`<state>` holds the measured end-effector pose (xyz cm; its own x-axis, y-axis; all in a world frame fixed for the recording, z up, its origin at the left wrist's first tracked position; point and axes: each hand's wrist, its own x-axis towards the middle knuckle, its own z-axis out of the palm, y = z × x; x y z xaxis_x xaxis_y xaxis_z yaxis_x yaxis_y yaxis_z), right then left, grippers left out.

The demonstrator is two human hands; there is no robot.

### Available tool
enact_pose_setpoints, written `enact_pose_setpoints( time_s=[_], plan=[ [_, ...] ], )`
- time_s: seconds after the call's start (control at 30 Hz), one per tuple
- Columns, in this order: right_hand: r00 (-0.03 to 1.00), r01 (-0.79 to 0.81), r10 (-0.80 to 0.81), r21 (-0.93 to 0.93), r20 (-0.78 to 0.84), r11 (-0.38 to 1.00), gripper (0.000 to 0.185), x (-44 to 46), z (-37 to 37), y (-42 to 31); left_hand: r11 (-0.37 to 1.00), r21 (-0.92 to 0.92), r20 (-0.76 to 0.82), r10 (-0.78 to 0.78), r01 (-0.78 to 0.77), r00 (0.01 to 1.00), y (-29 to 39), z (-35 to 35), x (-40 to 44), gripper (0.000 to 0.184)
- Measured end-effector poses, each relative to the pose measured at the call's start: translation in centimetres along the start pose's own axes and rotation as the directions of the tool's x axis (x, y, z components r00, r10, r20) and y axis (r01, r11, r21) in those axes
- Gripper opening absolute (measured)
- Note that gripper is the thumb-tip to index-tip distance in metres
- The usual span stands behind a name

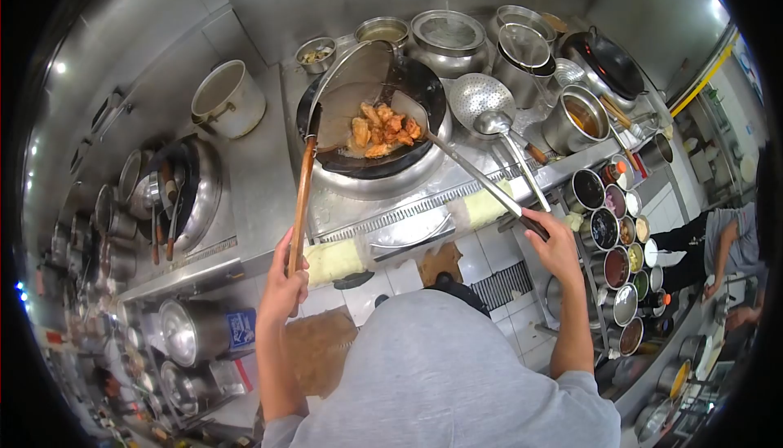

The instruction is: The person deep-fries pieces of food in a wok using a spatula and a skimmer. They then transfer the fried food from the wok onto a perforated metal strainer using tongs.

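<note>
My left hand (281,286) is closed around the wooden handle of a large mesh strainer (356,73), which is over the black wok (428,81) on the stove. Golden-brown fried pieces (377,130), perhaps chicken, lie in a heap in the strainer or wok; which one bears them I cannot tell. My right hand (556,244) grips the dark end of a long-handled metal ladle (465,161). Its head touches the right side of the heap and is partly hidden. Beside it, a perforated skimmer (481,104) and a second ladle (493,123) rest on the counter.
Lidded pots (448,32) and a small bowl of food (316,55) stand behind the wok. At right are a pot of brown liquid (576,122) and several seasoning containers (603,228). A large pot (229,99) stands left. Another person's arm (723,252) shows far right.
</note>
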<state>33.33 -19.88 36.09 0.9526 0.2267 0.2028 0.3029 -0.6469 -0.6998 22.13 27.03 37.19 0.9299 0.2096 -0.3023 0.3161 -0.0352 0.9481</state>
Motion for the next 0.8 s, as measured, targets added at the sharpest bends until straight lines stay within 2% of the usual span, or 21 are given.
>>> enact_pose_setpoints(
  time_s=[0.07, 0.3, 0.4, 0.5, 0.57, 0.63, 0.67, 0.73, 0.8],
  plan=[
    [0.998, 0.058, -0.058, -0.05, -0.017, 0.997, 0.04, -0.2, -0.3, -0.4, 0.999, -0.05, -0.045, -0.011, 0.008, 0.999, -0.5, -0.6, -0.7, 0.089],
    [0.999, 0.034, -0.035, -0.057, -0.004, 0.998, 0.041, 0.7, -0.3, -1.0, 0.996, -0.085, -0.085, -0.006, -0.001, 0.996, -0.6, -1.8, -1.2, 0.087],
    [0.994, 0.1, -0.102, -0.055, -0.026, 0.993, 0.042, 1.3, 0.6, -0.9, 0.992, -0.123, -0.101, 0.015, -0.027, 0.995, -0.5, -1.8, -0.9, 0.087],
    [0.997, 0.077, -0.077, 0.013, 0.009, 0.997, 0.04, 2.3, 2.3, -1.0, 0.992, -0.112, -0.12, 0.037, -0.05, 0.992, -0.2, -1.9, -0.5, 0.086],
    [0.991, 0.113, -0.116, 0.046, 0.064, 0.993, 0.038, 3.5, 4.9, -0.3, 0.992, -0.095, -0.14, 0.064, -0.078, 0.988, 0.0, -1.7, 0.2, 0.085],
    [0.959, 0.282, -0.281, -0.049, 0.026, 0.958, 0.036, 5.0, 7.9, 0.2, 0.994, -0.069, -0.151, 0.077, -0.089, 0.985, 0.3, -1.1, 0.9, 0.085],
    [0.961, 0.276, -0.276, -0.051, 0.01, 0.96, 0.036, 5.5, 8.9, -0.5, 0.994, -0.049, -0.173, 0.091, -0.101, 0.981, 0.6, -0.7, 1.4, 0.085],
    [0.971, 0.237, -0.227, -0.223, 0.072, 0.946, 0.035, 6.1, 10.6, -2.0, 0.993, -0.016, -0.184, 0.113, -0.118, 0.976, 0.6, -0.1, 2.6, 0.084],
    [0.972, 0.232, -0.235, -0.258, 0.02, 0.938, 0.035, 6.2, 12.5, -2.0, 0.989, 0.019, -0.205, 0.147, -0.146, 0.968, -0.2, 0.2, 4.1, 0.08]
  ],
)
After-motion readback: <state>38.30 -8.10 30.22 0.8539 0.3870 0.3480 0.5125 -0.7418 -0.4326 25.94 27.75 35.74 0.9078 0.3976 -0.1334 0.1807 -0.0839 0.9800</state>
